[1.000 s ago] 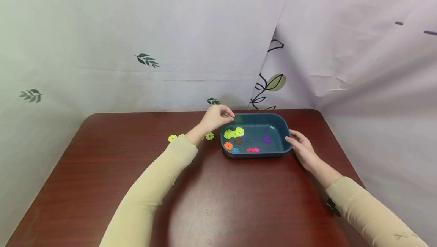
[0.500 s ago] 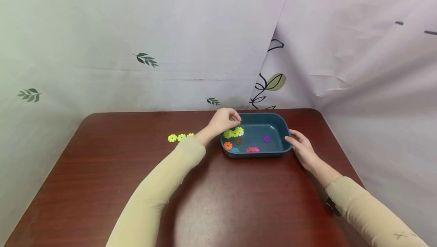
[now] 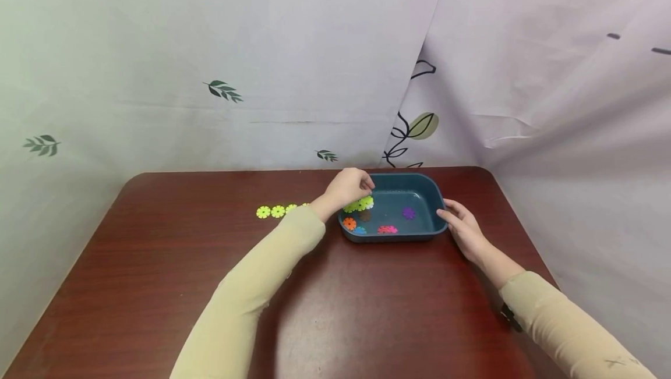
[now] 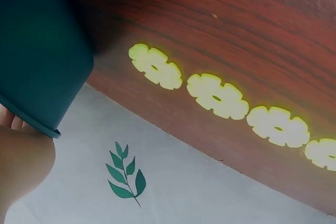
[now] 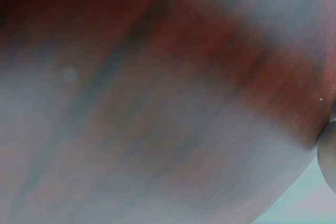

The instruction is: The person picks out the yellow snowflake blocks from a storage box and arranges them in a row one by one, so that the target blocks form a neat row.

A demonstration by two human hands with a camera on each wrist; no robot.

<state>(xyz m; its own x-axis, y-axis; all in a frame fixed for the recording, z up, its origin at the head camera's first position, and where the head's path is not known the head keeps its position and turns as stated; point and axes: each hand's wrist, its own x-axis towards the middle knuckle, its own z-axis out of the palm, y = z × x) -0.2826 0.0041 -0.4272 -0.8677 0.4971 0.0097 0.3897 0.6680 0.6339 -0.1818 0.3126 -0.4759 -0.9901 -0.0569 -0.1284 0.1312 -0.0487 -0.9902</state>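
Observation:
A dark teal rectangular tub [image 3: 401, 238] stands at the back of the table. My left hand [image 3: 346, 188] reaches over its back left corner, fingers bent down inside; whether they hold a disc I cannot tell. Just below the fingertips lie several yellow-green notched snowflake discs [image 3: 358, 204]. Also in the tub are a brown disc [image 3: 364, 216], an orange disc [image 3: 349, 224], a blue disc [image 3: 359, 230], red and pink discs [image 3: 387, 229] and a purple disc [image 3: 409, 213]. My right hand [image 3: 463, 230] holds the tub's right end, thumb at the rim.
Left of the tub, yellow-green discs [image 4: 218, 96] lie in a row on the reddish-brown wooden table [image 3: 157, 268], partly behind my left forearm in the head view. Pale cloth [image 3: 283, 64] with leaf prints hangs behind the table. The right wrist view is mostly blurred.
My left hand has moved right and slightly down, from the tub's left rim to inside over the yellow-green discs. My right hand stays at the tub's right end.

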